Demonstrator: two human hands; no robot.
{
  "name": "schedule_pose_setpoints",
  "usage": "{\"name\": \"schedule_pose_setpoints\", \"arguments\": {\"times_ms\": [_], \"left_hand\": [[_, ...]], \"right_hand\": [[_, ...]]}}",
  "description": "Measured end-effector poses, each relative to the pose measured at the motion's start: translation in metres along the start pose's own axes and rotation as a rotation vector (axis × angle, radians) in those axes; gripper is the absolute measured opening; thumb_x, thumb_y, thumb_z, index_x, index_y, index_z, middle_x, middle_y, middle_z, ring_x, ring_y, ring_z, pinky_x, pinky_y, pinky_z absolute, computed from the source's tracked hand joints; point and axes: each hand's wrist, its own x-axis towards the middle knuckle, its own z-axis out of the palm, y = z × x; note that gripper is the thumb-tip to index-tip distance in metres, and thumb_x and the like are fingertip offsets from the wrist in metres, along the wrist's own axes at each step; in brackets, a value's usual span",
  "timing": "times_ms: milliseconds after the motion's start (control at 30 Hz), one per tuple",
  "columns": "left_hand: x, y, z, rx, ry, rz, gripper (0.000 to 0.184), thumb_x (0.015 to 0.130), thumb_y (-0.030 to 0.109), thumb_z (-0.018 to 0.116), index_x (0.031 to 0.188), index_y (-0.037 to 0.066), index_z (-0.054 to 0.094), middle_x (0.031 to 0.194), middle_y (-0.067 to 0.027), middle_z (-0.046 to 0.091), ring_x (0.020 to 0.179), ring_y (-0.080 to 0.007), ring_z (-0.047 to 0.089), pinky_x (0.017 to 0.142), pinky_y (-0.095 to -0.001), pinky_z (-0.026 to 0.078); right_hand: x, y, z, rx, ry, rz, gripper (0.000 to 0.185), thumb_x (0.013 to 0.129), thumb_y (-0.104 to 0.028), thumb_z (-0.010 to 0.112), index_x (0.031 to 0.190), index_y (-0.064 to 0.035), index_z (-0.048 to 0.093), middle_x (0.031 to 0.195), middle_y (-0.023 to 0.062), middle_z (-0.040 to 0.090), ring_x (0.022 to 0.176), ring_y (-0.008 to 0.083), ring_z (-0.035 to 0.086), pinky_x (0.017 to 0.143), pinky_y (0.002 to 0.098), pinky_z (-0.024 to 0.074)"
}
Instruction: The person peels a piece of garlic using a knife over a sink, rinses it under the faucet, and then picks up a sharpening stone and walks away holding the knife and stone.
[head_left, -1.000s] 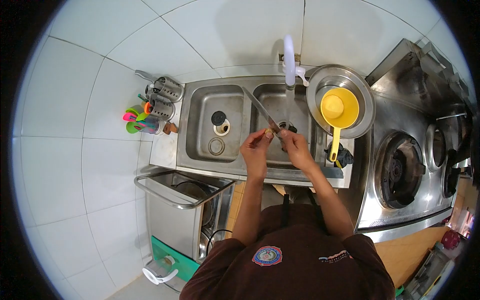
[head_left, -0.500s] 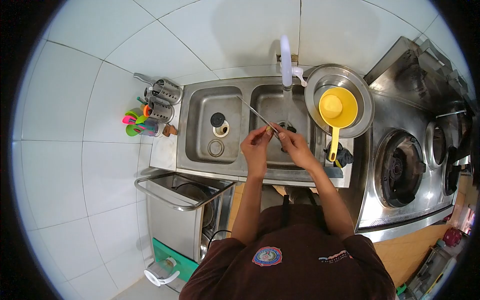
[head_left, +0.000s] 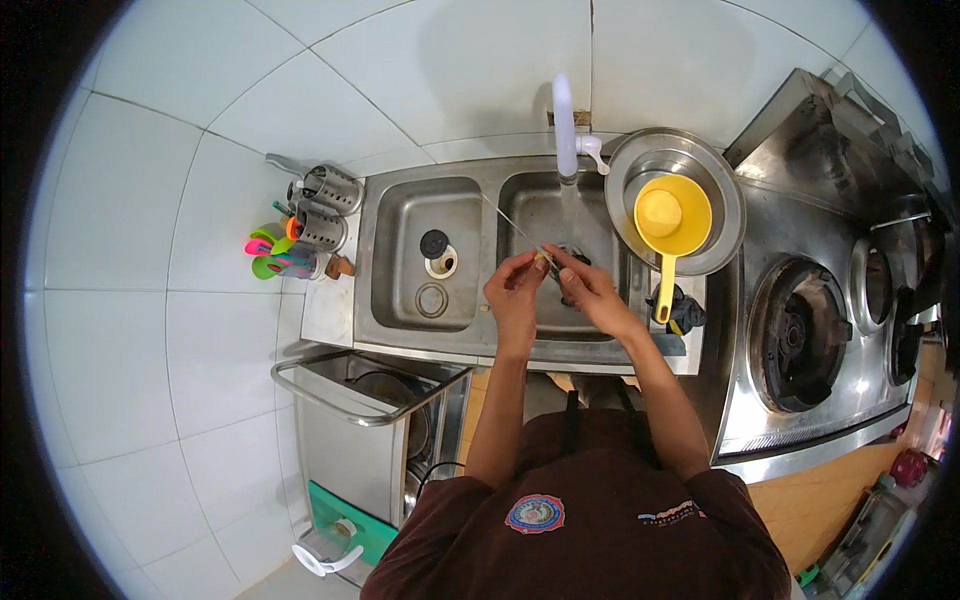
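On the near side of the white curved tap [head_left: 563,125], the right hand [head_left: 597,298] grips a slender steel knife [head_left: 519,231], slanting forward-left beside the small yellowish piece [head_left: 542,256] the left hand [head_left: 514,292] pinches.

The single head-worn view looks steeply down and forward from above the person's brown shirt [head_left: 600,475], which fills the bottom centre. Its very wide, fisheye-like lens bows the joints of the tiled wall [head_left: 110,210] across the top and left, and the picture rounds off into black at the corners. The double-bowl sink [head_left: 420,342], left hand [head_left: 514,297] and right hand [head_left: 600,300] lie close below, near mid-frame; the gas stove [head_left: 742,425] fills the right side.
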Motion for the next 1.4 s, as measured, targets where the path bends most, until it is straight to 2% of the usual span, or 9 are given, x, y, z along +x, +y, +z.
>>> {"name": "schedule_pose_setpoints", "arguments": {"times_ms": [167,267,467,667,767,867,1067,1267,1400], "left_hand": [[-0.003,-0.001,-0.009,0.124,0.002,0.073,0.012,0.087,-0.003,0.069,0.098,-0.004,0.067,0.093,-0.0064,0.068,0.084,-0.0105,0.062,0.080,-0.0256,0.053],[-0.008,0.000,-0.006,0.167,0.012,0.063,0.012,0.090,-0.002,0.061,0.102,-0.004,0.063,0.096,-0.0082,0.065,0.087,-0.0135,0.063,0.080,-0.0275,0.053],[-0.012,0.009,0.000,-0.030,0.062,0.052,0.013,0.092,-0.003,0.059,0.105,-0.004,0.062,0.096,-0.0077,0.064,0.087,-0.0139,0.062,0.083,-0.0280,0.052],[-0.011,0.005,-0.009,-0.086,0.001,0.032,0.015,0.091,-0.004,0.061,0.106,-0.003,0.062,0.101,-0.0083,0.065,0.092,-0.0150,0.063,0.084,-0.0288,0.052],[-0.013,0.009,-0.003,-0.117,0.012,0.037,0.015,0.092,0.001,0.066,0.106,-0.003,0.064,0.100,-0.0070,0.066,0.089,-0.0126,0.063,0.083,-0.0264,0.053],[-0.012,0.011,-0.005,-0.101,0.045,0.049,0.015,0.092,0.002,0.066,0.106,-0.003,0.064,0.099,-0.0071,0.066,0.088,-0.0123,0.063,0.083,-0.0265,0.054],[-0.010,0.001,-0.018,-0.102,-0.002,0.092,0.017,0.093,0.003,0.065,0.108,-0.003,0.064,0.100,-0.0079,0.066,0.093,-0.0136,0.063,0.085,-0.0276,0.054],[-0.013,0.023,-0.002,-0.131,-0.026,0.005,0.027,0.094,0.003,0.061,0.119,-0.006,0.057,0.112,-0.0129,0.061,0.106,-0.0222,0.063,0.096,-0.0355,0.054],[0.005,0.004,0.000,-0.311,-0.076,-0.039,0.024,0.096,0.006,0.059,0.118,-0.004,0.058,0.107,-0.0124,0.064,0.102,-0.0230,0.065,0.097,-0.0366,0.054]], "right_hand": [[-0.005,-0.016,0.013,-0.370,0.159,-0.069,0.045,0.099,-0.037,0.055,0.139,-0.0166,0.055,0.075,0.0142,0.065,0.066,0.0229,0.061,0.064,0.0311,0.0443],[-0.006,-0.032,0.019,-0.566,0.219,0.048,0.046,0.096,-0.039,0.058,0.137,-0.0179,0.057,0.092,0.0238,0.067,0.074,0.0331,0.067,0.067,0.0357,0.0479],[-0.003,-0.019,0.019,-0.339,0.186,-0.218,0.044,0.096,-0.036,0.058,0.136,-0.0172,0.057,0.081,0.0199,0.066,0.063,0.0302,0.065,0.061,0.0367,0.0471],[-0.003,-0.010,0.016,-0.460,0.185,-0.200,0.046,0.097,-0.036,0.058,0.139,-0.0183,0.054,0.090,0.0215,0.068,0.065,0.0291,0.066,0.064,0.0337,0.0480],[-0.003,-0.012,0.018,-0.416,0.193,-0.060,0.042,0.098,-0.025,0.058,0.137,-0.0106,0.055,0.111,0.0229,0.068,0.096,0.0127,0.065,0.085,0.0279,0.0477],[-0.006,-0.021,0.021,-0.340,0.169,-0.223,0.042,0.098,-0.025,0.058,0.137,-0.0088,0.056,0.094,0.0188,0.071,0.081,0.0103,0.061,0.076,0.0285,0.0486],[-0.006,-0.017,0.018,-0.430,0.150,-0.303,0.043,0.099,-0.024,0.057,0.139,-0.0086,0.054,0.062,0.0020,0.044,0.061,0.0086,0.037,0.057,0.0279,0.0383],[0.001,0.006,0.015,-0.104,0.174,-0.104,0.043,0.101,-0.033,0.052,0.138,-0.0105,0.055,0.074,-0.0003,0.059,0.060,0.0113,0.051,0.058,0.0266,0.0426],[0.006,0.011,0.007,0.115,0.257,0.050,0.044,0.103,-0.032,0.050,0.138,-0.0058,0.054,0.069,-0.0053,0.044,0.060,0.0051,0.038,0.055,0.0230,0.0355]]}}
